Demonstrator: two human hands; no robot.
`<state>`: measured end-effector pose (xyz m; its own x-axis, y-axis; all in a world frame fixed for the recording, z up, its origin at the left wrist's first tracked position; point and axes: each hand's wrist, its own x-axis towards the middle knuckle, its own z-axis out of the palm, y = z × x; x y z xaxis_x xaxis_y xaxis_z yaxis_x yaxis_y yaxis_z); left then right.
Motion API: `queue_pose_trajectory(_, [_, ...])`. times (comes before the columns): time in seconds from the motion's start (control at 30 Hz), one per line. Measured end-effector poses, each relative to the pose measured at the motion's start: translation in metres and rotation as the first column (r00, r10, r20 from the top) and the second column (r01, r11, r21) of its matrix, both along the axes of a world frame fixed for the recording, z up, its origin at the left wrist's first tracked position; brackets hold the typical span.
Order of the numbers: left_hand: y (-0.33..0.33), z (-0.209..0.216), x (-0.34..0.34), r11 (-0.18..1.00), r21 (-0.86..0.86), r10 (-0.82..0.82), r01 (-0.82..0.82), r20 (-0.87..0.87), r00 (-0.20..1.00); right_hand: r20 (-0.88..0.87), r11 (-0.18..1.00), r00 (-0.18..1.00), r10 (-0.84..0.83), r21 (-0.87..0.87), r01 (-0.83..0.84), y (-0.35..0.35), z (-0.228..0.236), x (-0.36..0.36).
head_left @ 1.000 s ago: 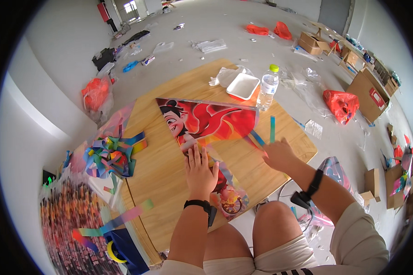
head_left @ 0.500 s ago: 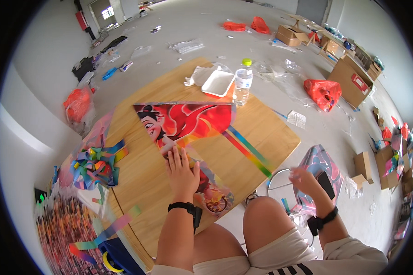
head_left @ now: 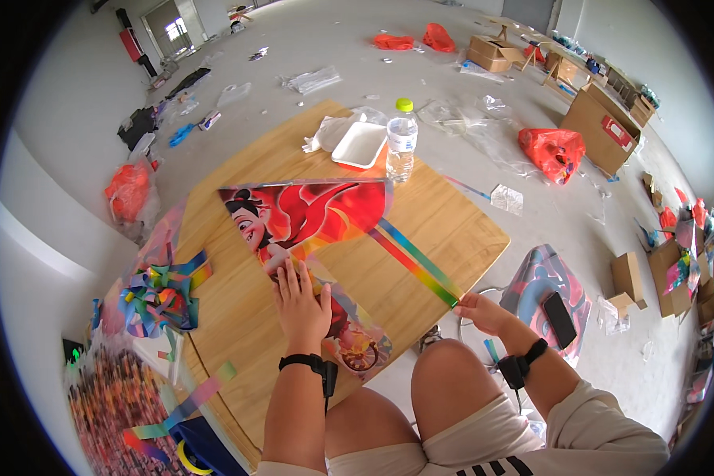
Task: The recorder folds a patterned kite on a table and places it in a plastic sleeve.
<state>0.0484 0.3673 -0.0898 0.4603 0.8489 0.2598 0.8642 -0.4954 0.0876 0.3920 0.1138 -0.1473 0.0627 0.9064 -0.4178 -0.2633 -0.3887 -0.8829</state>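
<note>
A glossy red printed sheet [head_left: 325, 208] with a cartoon figure lies on the wooden table [head_left: 420, 246]. My left hand [head_left: 303, 308] rests flat over its lower part, fingers stretched out. From the sheet's right side, two rainbow ribbon strips [head_left: 411, 258] run side by side toward the table's right edge. At that edge my right hand [head_left: 484, 312] pinches the near ends of the ribbon between thumb and fingers. The sheet's lower end [head_left: 358, 349], printed with a wheel, shows beside my left wrist.
A water bottle [head_left: 401, 143] and a white tray [head_left: 358, 145] stand at the table's far side. A bundle of rainbow ribbon [head_left: 160, 297] sits at the left. A phone [head_left: 559, 320] lies on a printed stool [head_left: 531, 293] at right. Boxes [head_left: 601, 131] and plastic bags [head_left: 553, 153] litter the floor.
My right hand has moved left from beside the table to the ribbon ends and closed on them. My left hand stays on the sheet. The whole view has shifted slightly.
</note>
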Motion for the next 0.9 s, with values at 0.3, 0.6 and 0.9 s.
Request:
queue_pose_trajectory(0.3, [-0.001, -0.002, -0.002, 1.0, 0.016, -0.009, 0.009, -0.003, 1.0, 0.451, 0.999, 0.892, -0.011, 0.035, -0.005, -0.029, 0.033, -0.019])
queue_pose_trajectory(0.6, [-0.023, -0.003, -0.011, 0.998, 0.029, -0.048, 0.047, 0.048, 0.998, 0.474, 0.989, 0.873, -0.113, 0.135, 0.055, -0.063, 0.103, -0.009])
queue_pose_trajectory(0.9, [-0.097, 0.005, -0.029, 0.999, -0.026, -0.03, 0.033, 0.108, 0.994, 0.513, 0.882, 0.838, 0.186, 0.29, -0.373, 0.024, 0.282, -0.024])
